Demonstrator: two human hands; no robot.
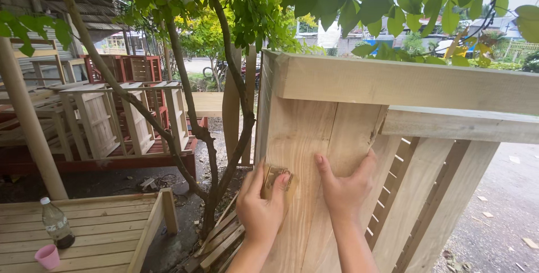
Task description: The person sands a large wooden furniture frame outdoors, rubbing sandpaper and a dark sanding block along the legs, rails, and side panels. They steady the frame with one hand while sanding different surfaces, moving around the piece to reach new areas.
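While my left hand (261,208) curls closed around a small brown sanding block (275,179), pressing it to the upright pale wooden plank panel (306,138), my right hand (343,186) rests open, fingers spread flat on the same panel just beside it.

crate (314,138) front-centre | both hands on its panel | bottle (56,224) and cup (48,256) on platform (106,234) left

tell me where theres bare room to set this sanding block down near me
The slatted wooden platform at lower left is mostly bare planks, right of the bottle and pink cup. The ground beside the tree trunk is crowded with stacked slats. Both the left hand and right hand rest on the upright panel.
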